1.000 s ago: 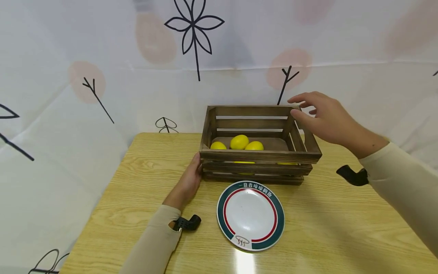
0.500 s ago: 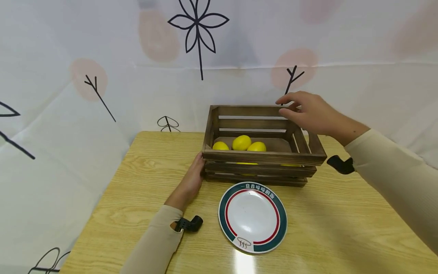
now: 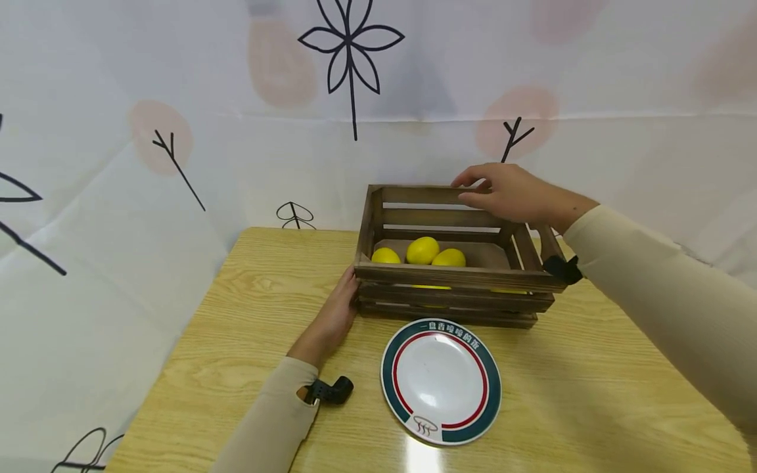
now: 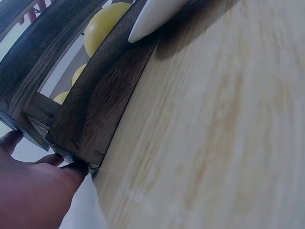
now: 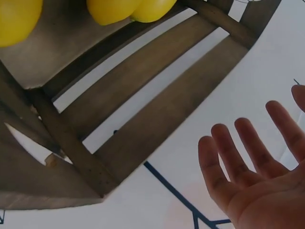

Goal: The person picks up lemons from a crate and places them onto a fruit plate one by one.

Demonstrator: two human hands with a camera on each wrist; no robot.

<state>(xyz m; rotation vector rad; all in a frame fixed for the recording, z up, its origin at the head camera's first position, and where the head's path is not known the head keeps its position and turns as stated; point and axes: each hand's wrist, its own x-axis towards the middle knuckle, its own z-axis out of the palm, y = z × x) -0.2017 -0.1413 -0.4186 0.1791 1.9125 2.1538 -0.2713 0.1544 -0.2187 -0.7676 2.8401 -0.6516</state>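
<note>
A dark slatted wooden crate stands on the table, with several yellow lemons inside; more yellow shows through its front slats. My left hand rests against the crate's left end; in the left wrist view its fingertips touch the corner of the crate, and the rest of the fingers are partly hidden. Above the rear right part of the crate hovers my right hand. In the right wrist view this hand has its fingers spread and loosely extended, holding nothing, apart from the crate wall and the lemons.
Just in front of the crate lies a round white plate with a green rim and a red ring. The wood-grain table has its left edge in view. A white patterned cloth hangs behind.
My right hand has moved leftward, from the crate's right rear corner to over its rear wall. The left hand stays at the crate's left end. The view has shifted slightly.
</note>
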